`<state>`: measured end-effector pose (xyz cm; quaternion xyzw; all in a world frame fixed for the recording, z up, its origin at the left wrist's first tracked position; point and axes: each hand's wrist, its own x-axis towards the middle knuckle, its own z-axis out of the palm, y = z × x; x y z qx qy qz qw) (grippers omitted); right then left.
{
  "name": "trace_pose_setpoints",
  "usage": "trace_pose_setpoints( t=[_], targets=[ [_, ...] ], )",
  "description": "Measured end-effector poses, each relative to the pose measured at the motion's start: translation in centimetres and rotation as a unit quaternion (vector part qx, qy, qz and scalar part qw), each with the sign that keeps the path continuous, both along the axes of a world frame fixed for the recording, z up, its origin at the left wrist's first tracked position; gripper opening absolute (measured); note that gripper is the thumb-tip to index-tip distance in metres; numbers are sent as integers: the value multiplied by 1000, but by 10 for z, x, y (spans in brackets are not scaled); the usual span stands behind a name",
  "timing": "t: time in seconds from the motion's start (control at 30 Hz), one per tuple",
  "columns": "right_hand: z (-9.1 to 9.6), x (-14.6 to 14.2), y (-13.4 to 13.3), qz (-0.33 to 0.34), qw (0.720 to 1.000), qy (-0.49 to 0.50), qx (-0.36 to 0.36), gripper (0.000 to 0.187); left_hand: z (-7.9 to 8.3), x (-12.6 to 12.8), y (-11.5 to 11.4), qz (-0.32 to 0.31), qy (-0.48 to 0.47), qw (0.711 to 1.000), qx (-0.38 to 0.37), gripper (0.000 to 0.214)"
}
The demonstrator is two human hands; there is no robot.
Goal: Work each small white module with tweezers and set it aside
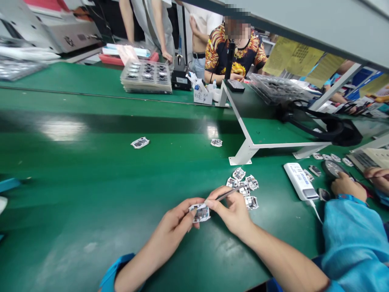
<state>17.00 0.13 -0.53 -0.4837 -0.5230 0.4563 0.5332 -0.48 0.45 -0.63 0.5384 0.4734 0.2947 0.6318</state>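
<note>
Green table (75, 194) ran across the whole view, with people at work along its far side. On it, the person's left hand (173, 227) and right hand (231, 213) were close together near the middle of the near edge. The left hand's fingers gripped a small circuit board (200, 213) with a white border, holding it up just off the table. The right hand pinched a slim dark tool (226, 194), and its end met the board's white edge, right by the left hand's fingers.

Just beyond the hands, to the right, lay a loose heap of similar boards (243, 187). Two more boards (140, 142) (216, 142) sat apart from it, farther out on the green surface. To the right, a white power bank (299, 180) lay beside a co-worker's hand (346, 186), which had a blue sleeve (352, 243) behind it.

Farther off stood a white metal stand (246, 150), and a stacked tray of parts (146, 77) rested on the far left. Beyond, a person in a patterned shirt (235, 52) sat working, and yellow papers (291, 56) hung on the right.
</note>
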Motion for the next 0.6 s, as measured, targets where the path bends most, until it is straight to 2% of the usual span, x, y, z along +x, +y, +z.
trace_pose_setpoints(
  t=[0.13,0.27,0.43,0.6],
  targets=[
    [-1,0,1,1,1000,21,-21,10,6,3,0,58,-61,995,-55,28],
    [-1,0,0,-31,998,43,-20,9,15,4,-1,120,-132,978,-109,29],
    [-2,-2,-2,-36,998,46,-3,9,18,7,-3,125,-150,973,-122,30],
    [-3,-3,-4,-16,999,46,0,8,14,10,-6,119,-128,980,-95,30]
  ],
)
